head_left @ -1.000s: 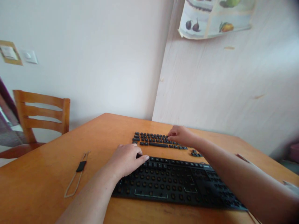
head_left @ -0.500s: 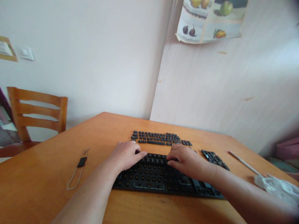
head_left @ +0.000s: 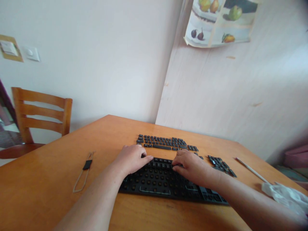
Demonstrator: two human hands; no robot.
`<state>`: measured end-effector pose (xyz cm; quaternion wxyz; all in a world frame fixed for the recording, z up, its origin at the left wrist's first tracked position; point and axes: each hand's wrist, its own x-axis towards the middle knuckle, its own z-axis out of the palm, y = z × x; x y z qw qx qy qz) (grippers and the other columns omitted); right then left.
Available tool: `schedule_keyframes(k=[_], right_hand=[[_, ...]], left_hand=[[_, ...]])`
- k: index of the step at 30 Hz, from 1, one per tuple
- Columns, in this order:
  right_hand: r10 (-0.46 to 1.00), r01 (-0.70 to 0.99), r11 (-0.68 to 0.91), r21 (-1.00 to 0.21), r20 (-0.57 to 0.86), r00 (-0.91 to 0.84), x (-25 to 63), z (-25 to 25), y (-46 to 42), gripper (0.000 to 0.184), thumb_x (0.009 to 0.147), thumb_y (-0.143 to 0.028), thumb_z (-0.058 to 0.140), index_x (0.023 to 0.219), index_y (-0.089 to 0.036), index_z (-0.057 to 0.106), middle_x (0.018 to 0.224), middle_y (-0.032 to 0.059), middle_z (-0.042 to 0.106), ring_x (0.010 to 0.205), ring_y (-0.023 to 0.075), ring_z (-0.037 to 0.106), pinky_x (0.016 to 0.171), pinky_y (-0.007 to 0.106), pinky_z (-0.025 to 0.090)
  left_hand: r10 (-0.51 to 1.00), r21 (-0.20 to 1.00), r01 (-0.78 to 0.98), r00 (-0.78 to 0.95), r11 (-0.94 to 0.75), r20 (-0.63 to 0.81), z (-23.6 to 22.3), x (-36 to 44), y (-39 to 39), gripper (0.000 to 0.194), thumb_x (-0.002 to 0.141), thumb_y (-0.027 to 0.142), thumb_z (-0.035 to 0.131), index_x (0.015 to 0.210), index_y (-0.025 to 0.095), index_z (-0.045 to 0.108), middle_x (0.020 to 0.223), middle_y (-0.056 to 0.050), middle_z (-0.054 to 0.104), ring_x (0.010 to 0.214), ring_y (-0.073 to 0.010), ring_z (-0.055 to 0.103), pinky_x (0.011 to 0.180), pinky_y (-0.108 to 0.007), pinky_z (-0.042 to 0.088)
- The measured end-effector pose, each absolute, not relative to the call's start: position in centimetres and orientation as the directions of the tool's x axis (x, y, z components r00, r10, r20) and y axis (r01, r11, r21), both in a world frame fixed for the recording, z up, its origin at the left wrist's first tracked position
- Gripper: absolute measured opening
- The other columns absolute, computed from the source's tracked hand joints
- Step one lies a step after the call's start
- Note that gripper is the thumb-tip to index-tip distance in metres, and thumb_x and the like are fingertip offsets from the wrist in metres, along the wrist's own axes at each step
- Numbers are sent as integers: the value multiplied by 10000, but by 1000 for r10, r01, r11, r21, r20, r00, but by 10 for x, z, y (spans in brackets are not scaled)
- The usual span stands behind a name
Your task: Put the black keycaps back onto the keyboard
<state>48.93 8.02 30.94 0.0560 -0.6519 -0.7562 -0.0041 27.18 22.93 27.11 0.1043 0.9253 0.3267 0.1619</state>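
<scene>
A black keyboard [head_left: 156, 184] lies on the wooden table, its number row partly fitted with keycaps and most other sockets bare. My left hand [head_left: 132, 160] grips its upper left corner, thumb on top and fingers over the far edge. Over the right end of the fitted number keys, my right hand [head_left: 187, 163] pinches a keycap against the board; the fingers hide most of it. Beyond the keyboard, loose keycaps [head_left: 163, 141] lie in keyboard-like rows, with a long space bar [head_left: 162, 147] in front. Another group of keycaps [head_left: 221, 165] sits to the right, behind my right forearm.
A wire keycap puller [head_left: 87, 165] with a black middle lies left of my left arm. On the right are a thin stick [head_left: 251, 169] and a crumpled whitish plastic or cloth [head_left: 286, 195]. A wooden chair [head_left: 43, 117] stands at the table's left side.
My right hand has come back from the loose keycap rows to the keyboard's number row and stays there. My left hand keeps its hold on the corner. The view has shifted slightly.
</scene>
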Motion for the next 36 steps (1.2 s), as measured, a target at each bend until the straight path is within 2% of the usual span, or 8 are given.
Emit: schedule_keyframes(k=[8, 14, 24, 29, 36], right_hand=[[989, 991, 134, -12, 58, -133, 483, 313, 82, 143, 848, -239, 597, 797, -189, 721, 858, 65, 628, 880, 189, 561, 825, 297, 415], [991, 988, 133, 81, -3, -133, 478, 316, 85, 177, 850, -244, 576, 744, -173, 699, 845, 75, 637, 902, 202, 577, 826, 301, 414], [993, 982, 112, 150, -44, -107, 471, 316, 87, 224, 868, -254, 524, 759, -165, 699, 868, 92, 658, 924, 230, 592, 849, 323, 413], [994, 988, 106, 112, -36, -103, 475, 317, 86, 232, 872, -232, 518, 757, -163, 707, 845, 89, 652, 911, 214, 594, 819, 302, 414], [985, 988, 152, 20, 76, -153, 481, 315, 72, 277, 900, -185, 479, 713, -179, 683, 782, 55, 621, 828, 171, 566, 782, 275, 403]], left_hand=[[638, 299, 570, 732, -765, 238, 271, 272, 229, 530, 842, 694, 419, 815, 281, 751, 867, -53, 717, 796, -231, 637, 693, -327, 385], [631, 283, 568, 733, -773, 254, 271, 272, 229, 518, 846, 692, 414, 817, 300, 751, 871, -43, 719, 799, -243, 642, 688, -335, 388], [634, 289, 570, 735, -769, 241, 272, 272, 229, 523, 849, 687, 411, 817, 290, 751, 866, -46, 720, 811, -232, 648, 695, -325, 394], [629, 274, 569, 739, -775, 244, 273, 271, 229, 511, 855, 675, 417, 815, 287, 747, 868, -45, 720, 813, -232, 653, 698, -319, 401], [637, 293, 572, 735, -767, 233, 273, 272, 228, 508, 847, 676, 425, 806, 281, 743, 877, -50, 726, 793, -226, 646, 729, -328, 407]])
